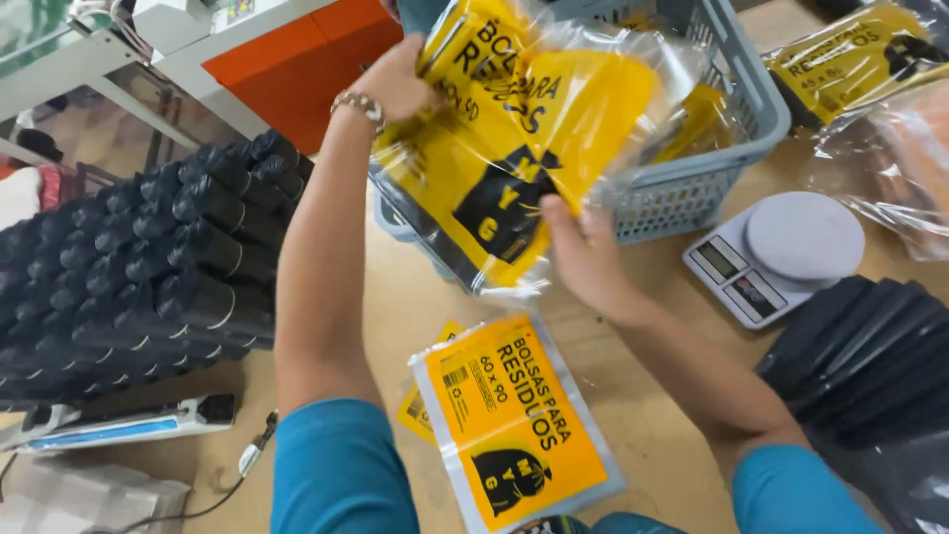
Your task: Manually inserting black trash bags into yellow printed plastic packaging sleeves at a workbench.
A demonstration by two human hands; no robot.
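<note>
My left hand grips the top corner of a clear plastic packet with a yellow and black printed label, held up over the wooden table. My right hand holds the same packet at its lower right edge. The packet hangs tilted in front of a grey-blue plastic basket. A second flat yellow-labelled packet lies on the table below my hands, between my forearms, with another yellow sheet partly under it.
A stack of several black rolled bags lies at the left. A white kitchen scale sits at the right, with black folded bags below it. More yellow packets lie at the top right. An orange and white machine stands behind.
</note>
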